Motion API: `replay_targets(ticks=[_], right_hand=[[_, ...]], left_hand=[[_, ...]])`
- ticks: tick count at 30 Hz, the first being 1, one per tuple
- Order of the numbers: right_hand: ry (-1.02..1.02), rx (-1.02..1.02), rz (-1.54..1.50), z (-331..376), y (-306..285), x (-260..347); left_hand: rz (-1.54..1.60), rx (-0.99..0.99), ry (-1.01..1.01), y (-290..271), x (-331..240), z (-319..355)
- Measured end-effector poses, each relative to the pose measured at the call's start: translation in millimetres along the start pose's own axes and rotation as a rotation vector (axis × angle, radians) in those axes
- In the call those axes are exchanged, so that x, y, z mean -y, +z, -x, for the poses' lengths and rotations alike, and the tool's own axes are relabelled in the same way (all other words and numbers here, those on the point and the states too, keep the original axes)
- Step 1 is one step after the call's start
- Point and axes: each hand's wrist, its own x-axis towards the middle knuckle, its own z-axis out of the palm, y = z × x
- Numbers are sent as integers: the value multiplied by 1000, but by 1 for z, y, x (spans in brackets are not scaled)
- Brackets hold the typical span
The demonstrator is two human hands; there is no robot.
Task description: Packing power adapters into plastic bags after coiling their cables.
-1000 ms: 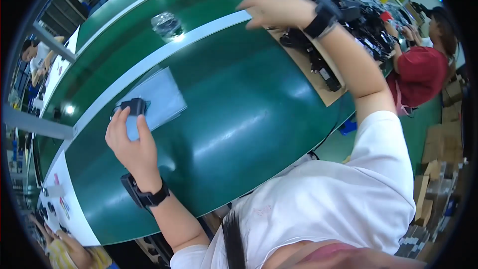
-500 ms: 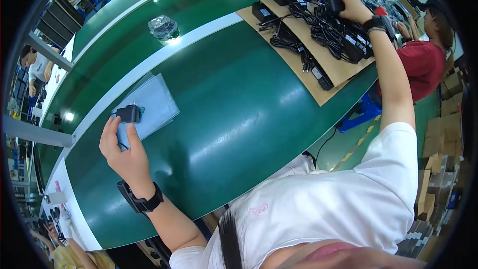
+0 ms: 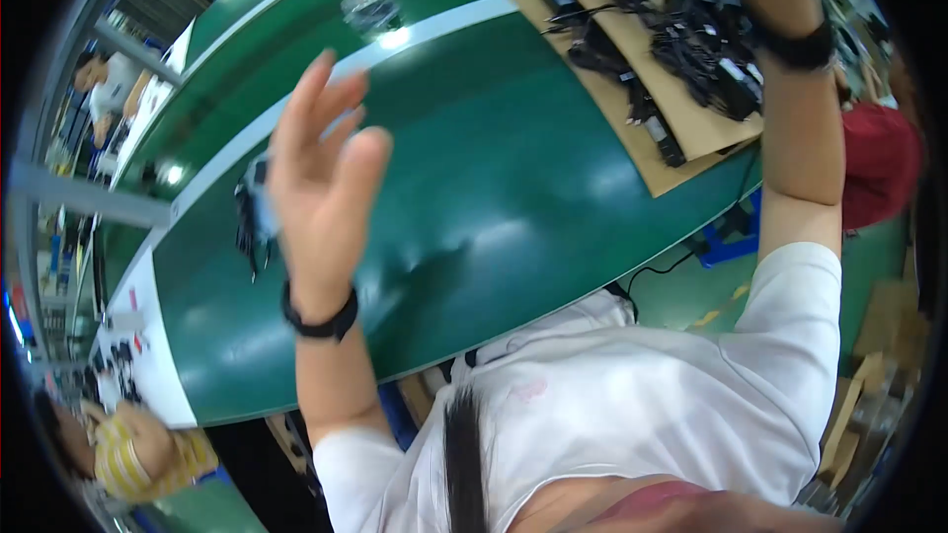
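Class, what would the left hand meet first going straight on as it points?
The left hand would probably graze the clear plastic bag, though depth is unclear; it might pass above.

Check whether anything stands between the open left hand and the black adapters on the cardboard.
Nothing visible does: green tabletop lies between the left hand and the near edge of the cardboard, where cables lie among the black adapters.
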Motion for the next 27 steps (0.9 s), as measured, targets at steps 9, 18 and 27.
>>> replay_targets(ticks=[9,18,27], right_hand=[[166,171,-624,26,148,17],[623,357,-1304,58,205,-42],[611,265,-1114,79,242,-43]], left_hand=[[769,-292,-25,-17,-7,-33],[558,-447,-3,-79,-11,-25],[379,-269,-380,-34,60,17]])
